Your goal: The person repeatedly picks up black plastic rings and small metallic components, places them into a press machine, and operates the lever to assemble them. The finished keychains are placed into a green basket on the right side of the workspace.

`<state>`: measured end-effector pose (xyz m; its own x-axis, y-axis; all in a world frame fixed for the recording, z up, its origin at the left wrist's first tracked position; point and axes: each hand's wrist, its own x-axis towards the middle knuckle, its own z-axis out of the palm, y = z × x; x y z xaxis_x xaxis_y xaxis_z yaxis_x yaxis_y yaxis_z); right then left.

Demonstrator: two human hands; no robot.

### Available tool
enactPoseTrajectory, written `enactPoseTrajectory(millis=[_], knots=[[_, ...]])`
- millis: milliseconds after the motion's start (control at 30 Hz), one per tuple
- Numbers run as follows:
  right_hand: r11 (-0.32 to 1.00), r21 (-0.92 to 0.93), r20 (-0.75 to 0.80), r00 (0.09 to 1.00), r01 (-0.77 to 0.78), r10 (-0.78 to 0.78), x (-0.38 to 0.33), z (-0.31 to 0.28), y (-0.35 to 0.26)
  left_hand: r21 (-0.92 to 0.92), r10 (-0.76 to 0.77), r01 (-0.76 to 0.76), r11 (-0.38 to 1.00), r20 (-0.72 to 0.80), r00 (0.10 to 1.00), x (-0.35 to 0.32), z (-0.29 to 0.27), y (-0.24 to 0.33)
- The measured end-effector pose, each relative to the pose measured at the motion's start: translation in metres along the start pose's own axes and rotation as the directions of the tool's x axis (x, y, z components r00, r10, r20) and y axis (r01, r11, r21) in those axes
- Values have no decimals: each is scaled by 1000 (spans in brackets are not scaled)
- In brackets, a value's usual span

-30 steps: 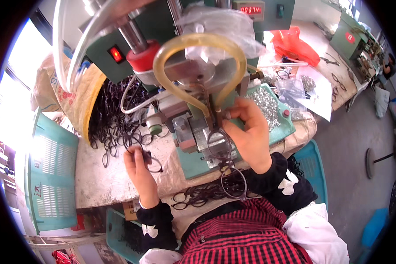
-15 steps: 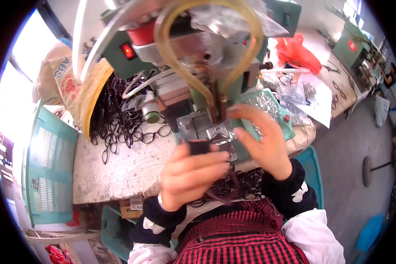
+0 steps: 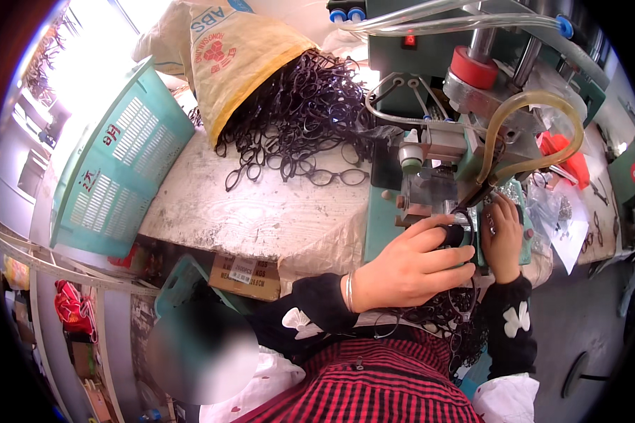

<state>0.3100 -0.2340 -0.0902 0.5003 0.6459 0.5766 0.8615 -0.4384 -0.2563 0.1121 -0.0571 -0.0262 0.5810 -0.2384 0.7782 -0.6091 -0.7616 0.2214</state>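
My left hand [image 3: 418, 269] is closed at the front of a green press machine [image 3: 416, 49], its fingers bent round a dark eyeglass frame [image 3: 470, 299] that hangs down past the fingertips. A black block [image 3: 453, 235] shows between thumb and fingers. Just to the right, my right hand [image 3: 502, 240] reaches up beside the machine's metal jig [image 3: 430, 194], fingers curled close together; what they hold, if anything, is hidden. Behind those fingers lies a green tray [image 3: 521, 190] with small shiny metal pieces. A bent yellowish tube [image 3: 578, 127] comes down to the jig above both hands.
Dark eyeglass frames [image 3: 296, 120] spill from a woven sack [image 3: 240, 63] onto the worn white table [image 3: 261, 211]. A turquoise basket [image 3: 123, 169] stands on the left. More frames [image 3: 441, 314] lie at my lap. A red bag [image 3: 568, 158] and papers lie on the right.
My view has swung left, so machine and hands now appear farther right. My right fingers, spread apart before, are now drawn together by the jig. My left hand keeps hold of the eyeglass frame.
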Motion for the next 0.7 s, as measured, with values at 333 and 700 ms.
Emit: enactPoseTrajectory(millis=[333,700], knots=[[441,816,-89,672,-374,735,-53,-22,43,479,-445,561,675,-342,828,-108,-47,-6],[252,926,35,729,-281,683,-6,14,18,711,-720,562,423,-113,685,-141,-52,-191]])
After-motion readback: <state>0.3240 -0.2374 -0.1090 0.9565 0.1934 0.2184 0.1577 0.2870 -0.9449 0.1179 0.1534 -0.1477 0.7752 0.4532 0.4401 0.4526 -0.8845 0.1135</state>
